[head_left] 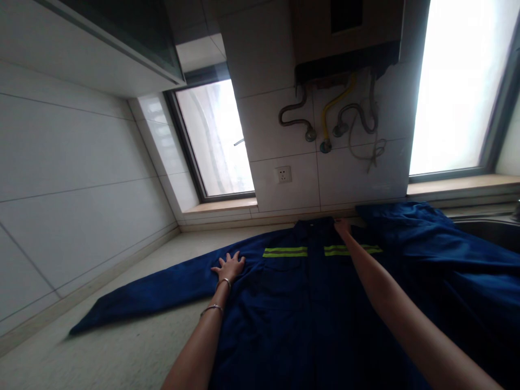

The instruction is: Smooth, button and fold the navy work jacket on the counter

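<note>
A dark blue work jacket (280, 292) with yellow-green reflective stripes across its chest lies spread out, front up, on the counter. Its collar points towards the wall, and one sleeve stretches out to the left. My left hand (229, 267) presses flat near the top of that sleeve, fingers spread, with bracelets on the wrist. At the right side of the collar, my right hand (342, 227) has its fingers closed on the jacket's edge. More blue cloth (430, 254) lies bunched on the right; whether it belongs to the jacket I cannot tell.
The pale counter (122, 336) meets tiled walls at the left and back. A dark sink (491, 230) is partly covered by cloth at the right. A socket (283, 174), a water heater (347, 38) with hoses, and two windows are along the back wall. A cabinet (101, 49) overhangs upper left.
</note>
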A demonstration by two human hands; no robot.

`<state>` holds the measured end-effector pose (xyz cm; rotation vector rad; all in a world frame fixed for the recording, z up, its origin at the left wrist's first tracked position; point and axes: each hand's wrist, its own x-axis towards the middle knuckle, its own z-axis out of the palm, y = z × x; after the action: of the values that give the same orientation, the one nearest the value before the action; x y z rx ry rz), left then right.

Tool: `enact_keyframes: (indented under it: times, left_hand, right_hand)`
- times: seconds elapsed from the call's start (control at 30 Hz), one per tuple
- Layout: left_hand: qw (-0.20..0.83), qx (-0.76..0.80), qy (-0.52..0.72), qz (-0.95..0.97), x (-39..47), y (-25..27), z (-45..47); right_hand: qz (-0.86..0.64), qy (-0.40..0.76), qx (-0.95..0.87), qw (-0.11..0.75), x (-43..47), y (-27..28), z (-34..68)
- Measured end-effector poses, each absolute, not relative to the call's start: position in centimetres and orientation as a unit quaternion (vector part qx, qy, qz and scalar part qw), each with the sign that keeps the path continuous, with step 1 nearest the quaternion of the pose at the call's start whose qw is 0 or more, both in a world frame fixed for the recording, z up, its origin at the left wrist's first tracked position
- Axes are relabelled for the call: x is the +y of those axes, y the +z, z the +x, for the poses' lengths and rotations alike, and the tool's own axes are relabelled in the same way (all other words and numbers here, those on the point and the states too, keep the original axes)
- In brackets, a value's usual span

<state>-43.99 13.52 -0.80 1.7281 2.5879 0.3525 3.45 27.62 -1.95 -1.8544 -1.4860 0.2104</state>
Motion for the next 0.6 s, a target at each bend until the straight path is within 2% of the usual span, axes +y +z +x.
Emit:
enact_keyframes:
  times: [0.33, 0.5, 0.6]
  left_hand:
    - [0.000, 0.828, 0.114, 0.550, 13.5, -0.9, -44.0]
    - [0.000, 0.829, 0.115, 0.548, 13.5, -0.8, -44.0]
    - [0.001, 0.830, 0.114, 0.546, 13.5, -0.8, -44.0]
  right_hand:
    - [-0.706, 0.008, -0.623, 0.335, 27.6, -1.6, 1.1]
    - [-0.665, 0.021, -0.690, 0.286, 27.7, -1.4, 0.2]
    - [-0.687, 0.027, -0.694, 0.215, 27.6, -2.4, -0.6]
